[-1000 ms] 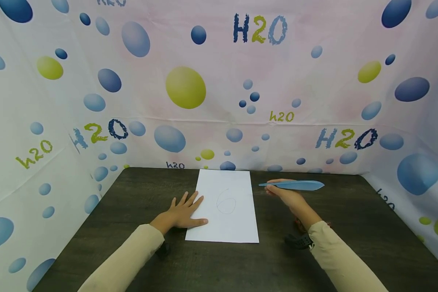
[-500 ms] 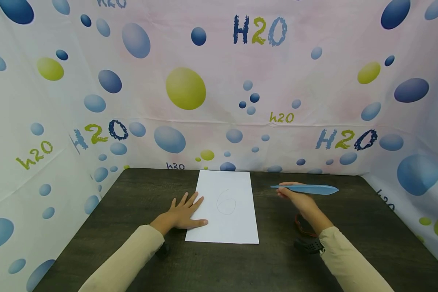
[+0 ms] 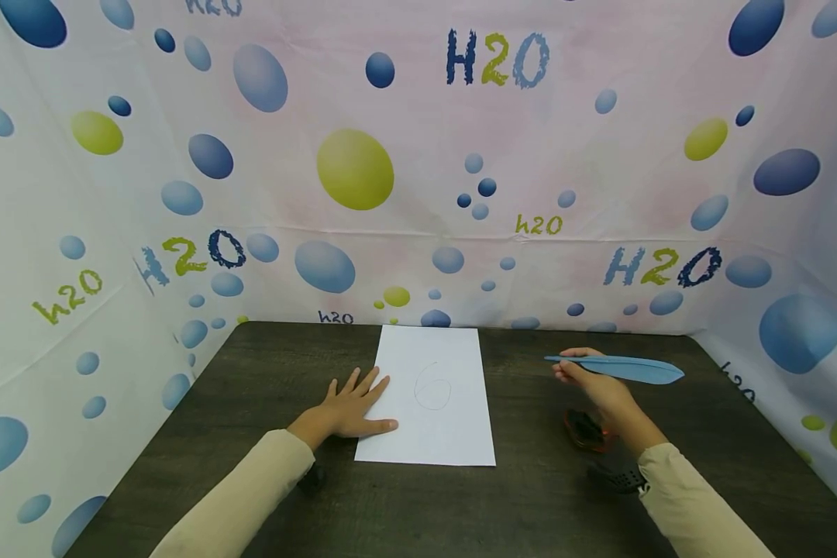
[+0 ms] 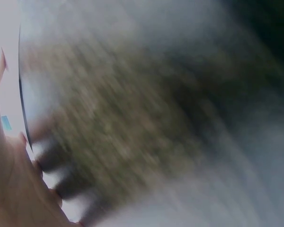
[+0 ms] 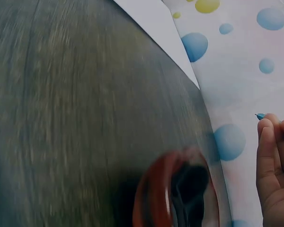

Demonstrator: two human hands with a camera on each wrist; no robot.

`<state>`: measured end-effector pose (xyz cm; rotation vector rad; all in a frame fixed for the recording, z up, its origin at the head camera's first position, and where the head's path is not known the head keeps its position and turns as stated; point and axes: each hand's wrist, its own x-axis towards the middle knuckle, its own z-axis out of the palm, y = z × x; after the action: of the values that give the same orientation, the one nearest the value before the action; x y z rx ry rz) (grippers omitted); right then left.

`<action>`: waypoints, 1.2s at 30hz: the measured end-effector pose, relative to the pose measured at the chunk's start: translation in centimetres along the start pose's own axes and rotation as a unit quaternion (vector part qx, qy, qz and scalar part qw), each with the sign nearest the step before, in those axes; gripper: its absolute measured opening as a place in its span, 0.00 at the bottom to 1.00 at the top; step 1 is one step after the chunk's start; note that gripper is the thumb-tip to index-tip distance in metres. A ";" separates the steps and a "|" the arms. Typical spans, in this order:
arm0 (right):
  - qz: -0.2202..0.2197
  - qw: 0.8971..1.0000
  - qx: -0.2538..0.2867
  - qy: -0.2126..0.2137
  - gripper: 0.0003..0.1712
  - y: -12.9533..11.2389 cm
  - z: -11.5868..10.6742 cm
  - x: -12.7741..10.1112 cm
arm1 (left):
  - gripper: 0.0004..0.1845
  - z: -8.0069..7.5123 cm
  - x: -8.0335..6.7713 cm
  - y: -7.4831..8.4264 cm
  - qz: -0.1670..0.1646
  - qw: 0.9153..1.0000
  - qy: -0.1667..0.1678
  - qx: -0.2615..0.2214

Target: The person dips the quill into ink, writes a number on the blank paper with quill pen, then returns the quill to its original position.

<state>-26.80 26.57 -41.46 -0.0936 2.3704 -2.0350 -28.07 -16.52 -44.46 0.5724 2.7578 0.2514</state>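
My right hand (image 3: 596, 384), pinching the blue feather pen (image 3: 617, 367), had drifted rightward, away from the paper (image 3: 435, 434) and above the small red pot (image 3: 586, 428). My left hand (image 3: 349, 407) stayed flat, fingers spread, on the paper's edge; the drawn 6 (image 3: 433, 387) appeared finished.

The left wrist view is almost wholly smeared: the desk (image 4: 146, 118) is a streaked brown-grey blur, and the left hand (image 4: 9, 189) is cut off by the left and bottom edges, its fingers barely told apart. In the right wrist view the right hand (image 5: 274, 165) is cut by the right edge, and only the tip of the blue feather pen (image 5: 259, 116) peeks past its fingers. The red-rimmed dark object (image 5: 177, 194) near it is blurred and cut by the bottom edge. The pencilled mark on the paper (image 3: 432, 385) is too faint to read surely.
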 end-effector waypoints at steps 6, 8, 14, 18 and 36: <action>-0.014 0.999 -0.037 -0.002 0.26 0.7 -1.7 -0.9 | 0.50 0.0 0.0 0.0 0.000 1.000 0.000 0.002; -0.019 0.998 -0.055 -0.005 0.27 0.9 -2.2 -1.2 | 0.50 0.0 0.0 0.0 0.000 1.000 0.001 0.003; -0.031 0.999 -0.040 -0.011 0.24 1.6 -3.6 -1.7 | 0.50 0.1 0.2 -0.1 0.000 1.000 0.002 0.011; -0.047 0.997 -0.058 -0.019 0.24 1.8 -4.3 -2.3 | 0.50 0.1 0.3 -0.1 0.000 1.000 0.002 0.013; -0.144 0.977 -0.145 -0.052 0.21 2.9 -6.8 -4.6 | 0.51 0.2 0.3 -0.1 -0.005 1.000 0.000 0.010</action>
<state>-22.68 33.95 -43.42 -0.5652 2.6977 -1.7086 -28.33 -16.49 -44.77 0.5643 2.7648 0.2223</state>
